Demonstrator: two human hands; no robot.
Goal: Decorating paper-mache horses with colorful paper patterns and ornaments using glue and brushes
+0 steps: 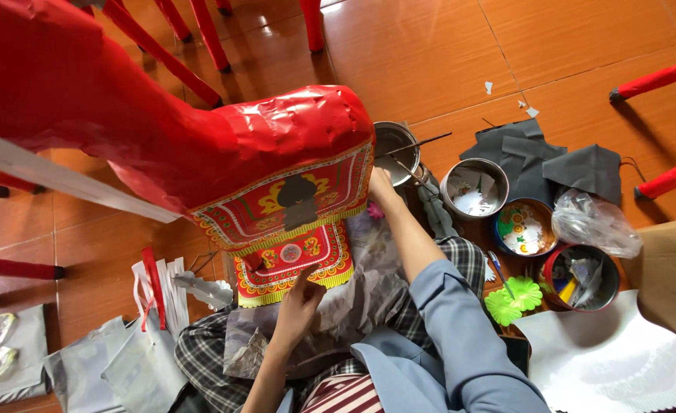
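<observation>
The red paper horse [200, 130] stands over the person's lap. Below its body hangs a patterned paper panel [292, 256], and the left hand [298, 306] has its fingers curled onto the lower edge, pressing it. The right hand [381, 187] cups the horse's end, beside the metal bowl [394, 145]; its grip is hidden. That paper skin looks light, thin, easily torn, so it is best held at the framed edges.
</observation>
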